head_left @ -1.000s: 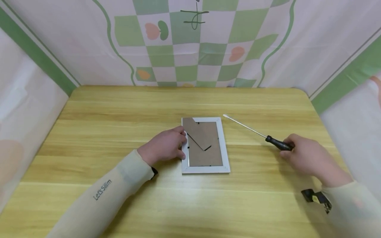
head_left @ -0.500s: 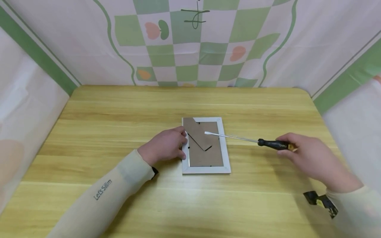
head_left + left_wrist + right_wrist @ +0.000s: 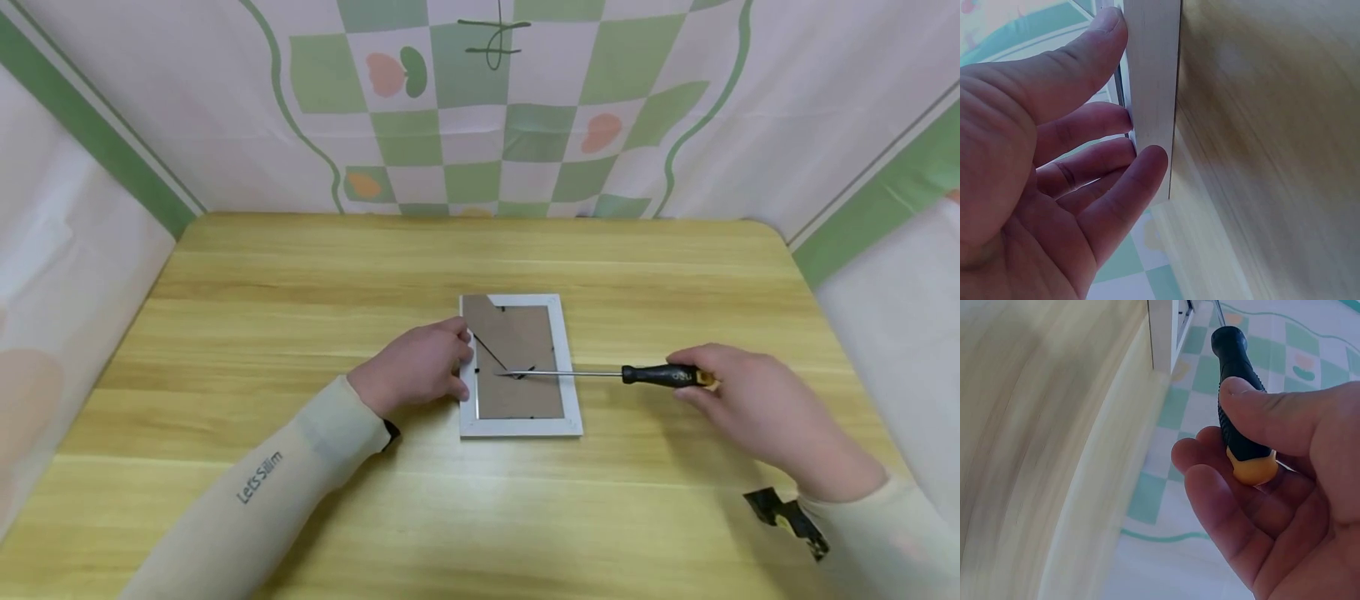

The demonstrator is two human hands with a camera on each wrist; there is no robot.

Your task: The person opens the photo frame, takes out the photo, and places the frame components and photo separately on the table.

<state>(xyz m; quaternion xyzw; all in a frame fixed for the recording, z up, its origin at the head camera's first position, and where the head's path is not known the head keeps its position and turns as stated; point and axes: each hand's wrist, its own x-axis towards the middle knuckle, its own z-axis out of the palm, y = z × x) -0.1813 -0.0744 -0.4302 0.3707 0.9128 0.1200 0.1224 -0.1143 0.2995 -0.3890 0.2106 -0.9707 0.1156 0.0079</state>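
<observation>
A picture frame (image 3: 517, 427) with a white border lies face down on the wooden table, its brown backing (image 3: 517, 400) and small black tabs showing. My left hand (image 3: 416, 367) steadies its left border. In the left wrist view, the thumb (image 3: 1085, 69) and several fingers rest on the border (image 3: 1150, 81), with the little finger against its side. My right hand (image 3: 757, 408) grips a flathead screwdriver (image 3: 660, 376) by its black and yellow handle (image 3: 1241, 412). The screwdriver's shaft (image 3: 592, 374) reaches left across the frame. Its tip overlaps the backing near the black-edged fold-out stand (image 3: 491, 342).
The wooden table (image 3: 337, 275) extends around the frame on all sides. Behind its far edge hangs a curtain (image 3: 472, 133) with green and white checks. Pale cloth also hangs at the left and right.
My right hand has swung the screwdriver so its tip moved left and nearer, from beyond the frame's upper right corner to over the middle of the backing. The left hand has stayed put.
</observation>
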